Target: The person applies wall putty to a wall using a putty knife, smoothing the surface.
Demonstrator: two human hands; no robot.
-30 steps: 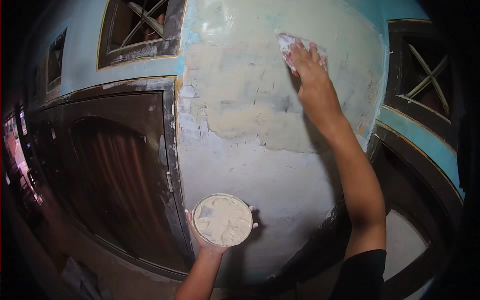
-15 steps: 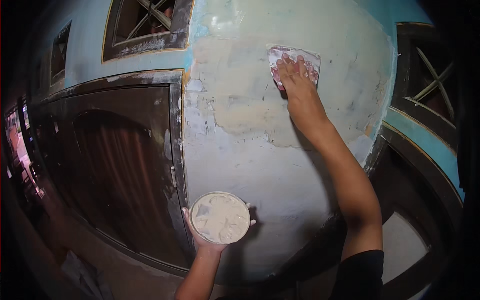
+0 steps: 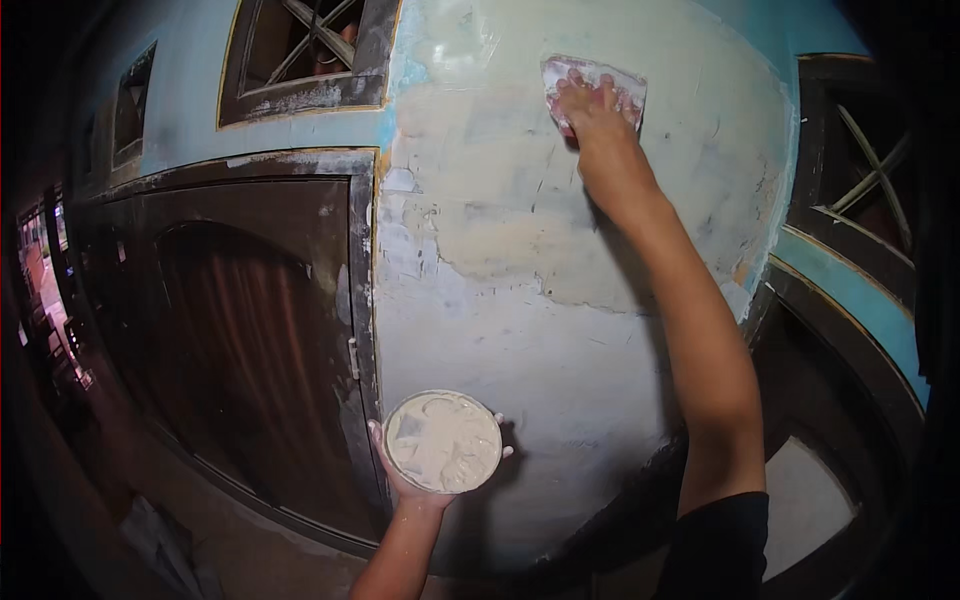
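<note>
My left hand (image 3: 397,468) holds up a round container (image 3: 441,442) of pale, creamy paste from below, its fingers curled round the rim, low in front of the wall. A greyish lump or flat piece sits in the paste. My right hand (image 3: 608,148) is high on the patchy cream and grey wall (image 3: 480,240), fingers pressed on a flat, paste-smeared reddish scraper blade (image 3: 628,92). The blade lies against the upper part of the wall; whether its edge touches along its whole length I cannot tell.
A dark wooden door (image 3: 210,330) stands at the left, below a window with crossed bars (image 3: 300,50) in light blue wall. At the right are another barred window (image 3: 862,160) and a dark frame (image 3: 810,330). A crumpled grey item (image 3: 165,550) lies at the lower left.
My right hand and the scraper first moved left and down, then rose a little to where they are now. My left hand with the container stayed almost in place.
</note>
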